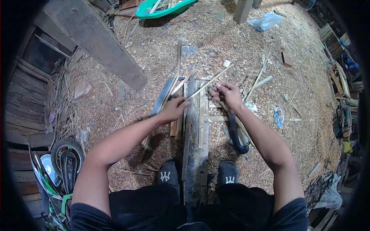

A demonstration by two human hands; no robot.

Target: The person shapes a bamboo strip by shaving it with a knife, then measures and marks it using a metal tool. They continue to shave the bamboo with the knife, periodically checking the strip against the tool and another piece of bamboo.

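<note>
My left hand [173, 110] is closed on a thin wooden strip [211, 82], which slants up to the right above a narrow wooden bench [196, 154]. Just right of the bench, my right hand [228, 95] has its fingers curled near that strip; I cannot tell what is in them. A second pale strip [243, 129] runs beneath this hand toward my right forearm. Below the right wrist, a black handle with a curved end [234, 133] points down. Narrow slats [201, 125] lie lengthwise on the bench, and more strips [165, 96] lean along its left side.
Shavings cover the ground [154, 57]. A thick wooden post [96, 38] slants in at upper left. A green basin [163, 13] holds wood pieces at the top; a plastic bag [266, 22] lies right of it. A small wheeled vehicle [65, 165] stands at lower left.
</note>
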